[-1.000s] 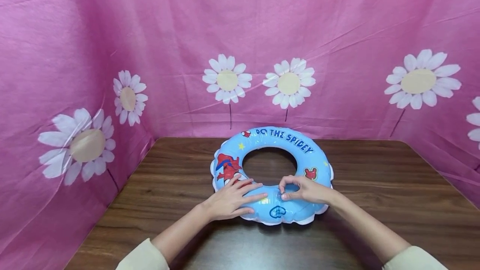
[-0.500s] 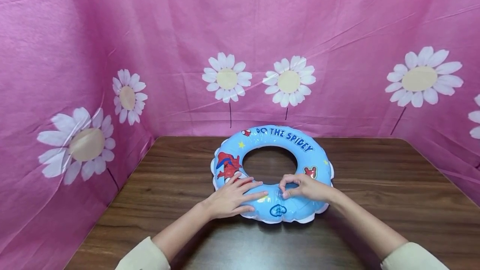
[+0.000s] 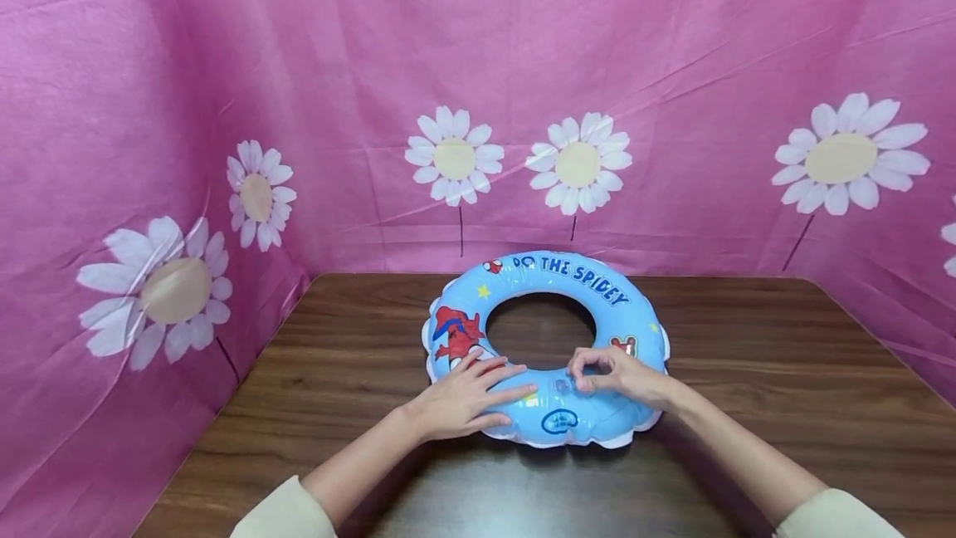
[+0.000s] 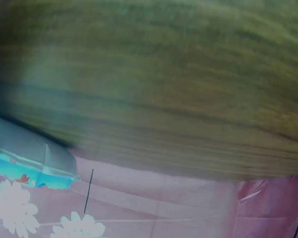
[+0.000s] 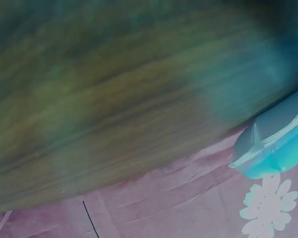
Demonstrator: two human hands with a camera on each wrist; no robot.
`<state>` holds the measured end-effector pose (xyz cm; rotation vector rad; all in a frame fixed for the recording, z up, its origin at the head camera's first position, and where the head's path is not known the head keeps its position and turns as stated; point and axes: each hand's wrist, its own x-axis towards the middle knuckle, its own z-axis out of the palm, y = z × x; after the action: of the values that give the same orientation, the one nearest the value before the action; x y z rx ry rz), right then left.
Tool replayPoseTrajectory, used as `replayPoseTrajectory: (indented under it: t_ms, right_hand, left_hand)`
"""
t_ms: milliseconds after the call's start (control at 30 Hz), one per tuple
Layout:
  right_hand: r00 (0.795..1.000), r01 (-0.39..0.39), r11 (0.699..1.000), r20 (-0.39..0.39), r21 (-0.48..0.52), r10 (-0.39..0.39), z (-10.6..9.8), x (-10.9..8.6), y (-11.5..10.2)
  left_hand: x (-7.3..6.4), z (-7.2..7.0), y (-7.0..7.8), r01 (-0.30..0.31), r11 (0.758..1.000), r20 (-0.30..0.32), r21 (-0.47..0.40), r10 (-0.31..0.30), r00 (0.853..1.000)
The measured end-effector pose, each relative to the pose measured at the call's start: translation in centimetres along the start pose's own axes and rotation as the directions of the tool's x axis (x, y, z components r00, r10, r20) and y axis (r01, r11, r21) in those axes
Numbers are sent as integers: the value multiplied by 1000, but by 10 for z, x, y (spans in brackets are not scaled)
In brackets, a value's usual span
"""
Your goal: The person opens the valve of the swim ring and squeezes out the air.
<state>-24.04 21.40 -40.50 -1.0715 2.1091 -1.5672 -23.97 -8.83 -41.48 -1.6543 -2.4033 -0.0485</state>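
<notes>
Left hand (image 3: 469,398): palm down on the swim ring (image 3: 601,412), near-left part, fingers spread | Right hand (image 3: 618,376): at the ring's near-right part, thumb and forefinger pinched in a loop | Forearms (image 3: 366,463): converging from the ring's near side

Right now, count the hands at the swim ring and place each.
2: the left hand, fingers spread, on the near left of the swim ring; the right hand at its near right, thumb and forefinger by the clear valve.
</notes>
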Motion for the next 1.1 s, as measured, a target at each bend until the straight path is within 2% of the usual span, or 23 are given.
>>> replayPoseTrajectory:
  t_ms: [67,133,200,233,267,300,333,367,400,467,500,533,567,600,633,700,767,1000,1100]
  right_hand:
    - [1000,6,1000,-26,18,-6,-1,1,-5]
    - [998,26,1000,-54,9,-26,-5,3,-12]
    - [993,19,998,-116,-66,-26,-10,6,-18]
    - [985,0,990,-168,-139,-24,-14,8,-22]
    - [972,-32,972,-232,-233,-23,-18,10,-24]
    - [955,-81,935,-295,-345,-26,-24,12,-27]
    - [933,-145,880,-358,-453,-30,-30,14,-28]
    - [909,-220,814,-416,-537,-29,-37,16,-29]
    - [884,-292,745,-466,-600,-29,-44,18,-29]
    - [845,-408,613,-533,-676,-25,-58,21,-24]
    - [836,-443,572,-548,-691,-13,-63,22,-20]
    - [831,-471,547,-556,-692,11,-68,22,-15]
    - [829,-489,543,-557,-683,45,-71,22,-10]
    - [830,-502,538,-552,-677,80,-74,22,-5]
    - [834,-511,534,-540,-674,116,-75,21,2]
    - [839,-521,536,-515,-664,178,-74,19,13]
    - [843,-521,536,-497,-664,203,-72,17,23]
    - [844,-518,505,-509,-690,170,-64,11,40]
    - [848,-512,503,-502,-696,168,-62,10,41]
  left_hand:
    - [1,-5,2,24,999,16,-44,-23,1000]
    - [3,-13,3,56,991,21,-125,-53,998]
    - [5,-22,2,84,974,1,-209,-85,996]
    - [6,-27,0,99,966,-20,-237,-107,994]
    - [9,-32,-3,125,958,-43,-259,-141,989]
    - [12,-36,-8,159,950,-69,-270,-184,981]
    - [15,-40,-14,204,940,-95,-272,-237,967]
    - [19,-43,-21,262,928,-115,-264,-300,947]
    - [24,-45,-30,331,906,-131,-263,-374,918]
    - [33,-43,-47,480,832,-133,-277,-528,839]
    - [38,-40,-55,543,791,-123,-283,-591,797]
    - [43,-36,-63,594,751,-106,-289,-642,759]
    - [47,-31,-70,637,716,-80,-287,-680,729]
    - [50,-25,-75,667,691,-53,-280,-705,708]
    - [53,-19,-79,692,676,-17,-253,-718,696]
    - [54,-9,-84,717,669,44,-197,-725,688]
    - [54,0,-84,724,674,82,-149,-721,688]
    - [49,10,-78,721,682,99,-121,-714,693]
    - [48,11,-77,727,681,110,-84,-719,686]
